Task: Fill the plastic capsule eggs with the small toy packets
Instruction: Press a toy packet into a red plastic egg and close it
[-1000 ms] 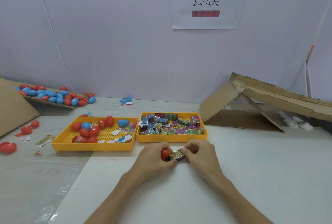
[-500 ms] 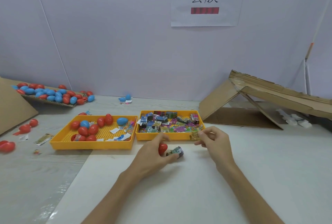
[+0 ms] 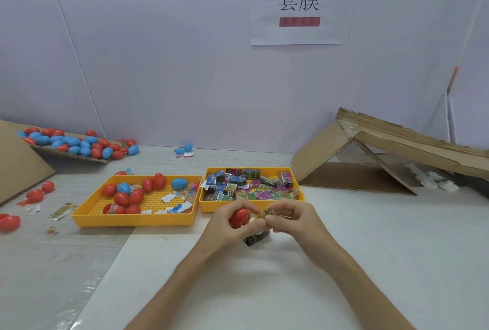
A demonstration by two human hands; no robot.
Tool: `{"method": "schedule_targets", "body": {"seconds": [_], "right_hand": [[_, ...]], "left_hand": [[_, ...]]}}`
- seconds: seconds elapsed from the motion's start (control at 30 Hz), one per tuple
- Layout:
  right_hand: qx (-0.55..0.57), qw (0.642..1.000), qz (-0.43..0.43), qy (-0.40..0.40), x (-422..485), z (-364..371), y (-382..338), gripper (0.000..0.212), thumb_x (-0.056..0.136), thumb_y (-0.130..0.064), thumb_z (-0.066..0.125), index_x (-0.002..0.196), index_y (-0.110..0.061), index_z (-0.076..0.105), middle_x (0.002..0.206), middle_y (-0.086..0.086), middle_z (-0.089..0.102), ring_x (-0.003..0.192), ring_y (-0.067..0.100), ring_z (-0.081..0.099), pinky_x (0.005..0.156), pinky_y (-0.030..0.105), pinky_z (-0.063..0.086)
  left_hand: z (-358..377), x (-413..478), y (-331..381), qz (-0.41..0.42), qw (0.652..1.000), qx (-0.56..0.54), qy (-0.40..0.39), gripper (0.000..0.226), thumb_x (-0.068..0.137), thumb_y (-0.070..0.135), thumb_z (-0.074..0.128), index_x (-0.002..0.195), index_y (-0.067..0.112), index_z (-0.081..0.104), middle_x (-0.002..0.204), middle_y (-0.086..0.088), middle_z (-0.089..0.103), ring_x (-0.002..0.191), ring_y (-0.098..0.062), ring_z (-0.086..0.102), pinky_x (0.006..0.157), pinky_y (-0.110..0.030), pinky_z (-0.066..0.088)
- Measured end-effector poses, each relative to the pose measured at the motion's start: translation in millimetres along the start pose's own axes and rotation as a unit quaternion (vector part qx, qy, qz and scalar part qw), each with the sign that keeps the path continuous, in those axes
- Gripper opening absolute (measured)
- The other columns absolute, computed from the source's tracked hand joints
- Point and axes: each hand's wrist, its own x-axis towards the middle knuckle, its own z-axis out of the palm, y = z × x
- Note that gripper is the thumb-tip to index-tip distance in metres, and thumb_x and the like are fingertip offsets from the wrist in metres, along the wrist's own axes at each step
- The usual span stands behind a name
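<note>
Right hand (image 3: 296, 221) with packet (image 3: 265, 213), back beside egg (image 3: 239, 218) in left hand (image 3: 225, 227).

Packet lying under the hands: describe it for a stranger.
Start at the right yellow tray. In front of it the left hand grips a red egg, the right hand a tan packet. The dark packet lies on the table beneath them, unheld.

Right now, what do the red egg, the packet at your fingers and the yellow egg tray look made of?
Red capsule egg: hard plastic, glossy, with a pale highlight. Toy packet: likely printed foil or film, crumpled; blurred, so unsure. Yellow egg tray: moulded plastic, matt, with a perforated floor.
</note>
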Motion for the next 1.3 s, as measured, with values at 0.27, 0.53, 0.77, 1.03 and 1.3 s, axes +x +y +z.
{"method": "schedule_targets", "body": {"seconds": [0.27,0.53,0.77,1.03,1.3], "right_hand": [[-0.027,1.000,-0.003,0.007,0,4,0,0.006,0.089,-0.015,0.073,0.089,-0.009,0.076,0.080,0.012,0.074,0.070,0.019,0.067,0.071,0.035,0.052],[0.046,0.997,0.016,0.055,3,6,-2,0.030,0.088,-0.034,0.067,0.106,-0.010,0.069,0.081,0.005,0.069,0.065,0.022,0.067,0.061,0.026,0.052],[0.031,0.998,0.034,0.036,3,3,0,0.018,0.098,-0.023,0.061,0.090,-0.009,0.069,0.079,0.010,0.072,0.063,0.021,0.066,0.062,0.028,0.051],[0.027,0.999,0.032,0.008,0,7,-4,0.021,0.093,-0.029,0.066,0.087,-0.010,0.069,0.080,0.010,0.069,0.063,0.020,0.064,0.058,0.025,0.050],[-0.032,0.999,0.008,-0.021,-3,9,-3,0.007,0.088,-0.014,0.076,0.082,-0.014,0.071,0.080,0.004,0.069,0.067,0.020,0.066,0.062,0.027,0.052]], "left_hand": [[-1,-1,8,0.002,1.000,-0.005,-0.012,0.012,0.089,0.024,0.071,0.078,0.028,0.073,0.077,0.013,0.070,0.076,-0.003,0.063,0.069,-0.016,0.047],[-2,-3,10,-0.009,0.999,-0.018,0.031,0.015,0.091,0.011,0.073,0.081,0.021,0.074,0.080,0.010,0.070,0.077,-0.002,0.064,0.068,-0.017,0.050],[-2,-3,11,-0.010,0.998,-0.022,0.059,0.016,0.089,0.010,0.074,0.083,0.025,0.073,0.081,0.015,0.069,0.080,-0.001,0.064,0.069,-0.017,0.051],[-3,-2,9,-0.016,0.996,-0.041,0.076,0.020,0.089,0.010,0.075,0.081,0.028,0.074,0.083,0.013,0.069,0.080,0.000,0.062,0.071,-0.019,0.052],[-3,-2,8,-0.019,0.996,-0.042,0.078,0.020,0.088,0.012,0.077,0.084,0.031,0.074,0.083,0.014,0.069,0.082,-0.002,0.064,0.070,-0.020,0.053]]}}
